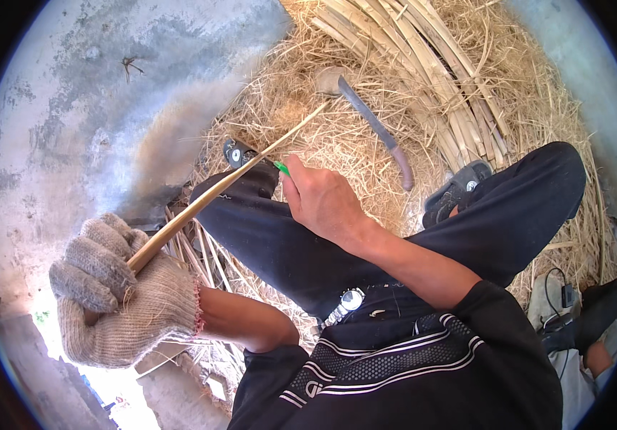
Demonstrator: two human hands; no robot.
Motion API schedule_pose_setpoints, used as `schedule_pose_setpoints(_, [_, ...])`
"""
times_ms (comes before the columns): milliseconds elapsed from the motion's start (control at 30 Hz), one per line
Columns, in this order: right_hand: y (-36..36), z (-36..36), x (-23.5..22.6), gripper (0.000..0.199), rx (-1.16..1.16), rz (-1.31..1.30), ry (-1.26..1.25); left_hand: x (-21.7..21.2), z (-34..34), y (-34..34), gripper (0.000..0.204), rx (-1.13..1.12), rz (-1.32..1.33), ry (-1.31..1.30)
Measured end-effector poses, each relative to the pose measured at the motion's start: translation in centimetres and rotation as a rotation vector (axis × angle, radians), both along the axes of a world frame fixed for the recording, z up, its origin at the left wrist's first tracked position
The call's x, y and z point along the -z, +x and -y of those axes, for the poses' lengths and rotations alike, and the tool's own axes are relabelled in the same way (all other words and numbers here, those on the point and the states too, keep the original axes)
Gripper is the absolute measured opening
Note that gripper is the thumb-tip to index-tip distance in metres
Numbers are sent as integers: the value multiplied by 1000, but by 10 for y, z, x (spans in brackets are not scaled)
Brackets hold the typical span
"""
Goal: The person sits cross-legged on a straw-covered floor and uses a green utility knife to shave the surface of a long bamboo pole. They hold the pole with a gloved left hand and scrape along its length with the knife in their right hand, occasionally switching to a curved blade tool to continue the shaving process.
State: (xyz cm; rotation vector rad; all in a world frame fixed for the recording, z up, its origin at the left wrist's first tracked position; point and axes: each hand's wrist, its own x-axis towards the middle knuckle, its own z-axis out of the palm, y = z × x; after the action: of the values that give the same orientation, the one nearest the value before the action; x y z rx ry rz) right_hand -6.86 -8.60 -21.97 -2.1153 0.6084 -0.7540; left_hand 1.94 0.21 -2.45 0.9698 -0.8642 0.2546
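Observation:
My left hand [111,290], in a grey knitted glove, is closed round the thick end of a long bamboo strip [201,203]. The strip slants away to the upper right, its thin end above the shavings. My bare right hand [326,203] is curled beside the strip's middle. Out of its fingers pokes the bright green end of a tool [281,168]; the rest of that tool is hidden by the hand. A long knife [373,123] with a dark blade and brown handle lies on the shavings beyond my right hand.
Bamboo shavings [272,107] cover the floor, and a bundle of split bamboo strips [430,64] lies at the far right. A wristwatch [344,306] rests at my lap. Worn walls [107,107] rise at the sides. Part of another person [599,355] shows at lower right.

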Motion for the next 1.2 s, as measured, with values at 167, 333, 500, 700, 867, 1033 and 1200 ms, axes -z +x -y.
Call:
schedule_pose_setpoints(167, [14, 42, 56, 19, 107, -251, 101, 3, 7, -9, 21, -145, -12, -8])
schedule_pose_setpoints(333, [9, 4, 6, 18, 11, -65, 40, 3, -11, 6, 22, 99, 8, 58])
schedule_pose_setpoints(500, [20, 51, 81, 18, 112, -267, 25, 6, 6, 8, 24, -8, 94, -16])
schedule_pose_setpoints(700, [52, 28, 68, 13, 33, -342, 118, 1, -11, 22, 27, 30, 149, 21])
schedule_pose_setpoints(867, [33, 114, 184, 27, 80, -740, 71, 4, 8, -7, 23, 129, 59, 2])
schedule_pose_setpoints(1033, [18, 81, 133, 23, 129, -500, 262, 3, 12, 4, 22, -6, 38, -4])
schedule_pose_setpoints(1200, [4, 21, -6, 20, -123, -34, 346, 3, -17, 32, 20, 430, 159, 151])
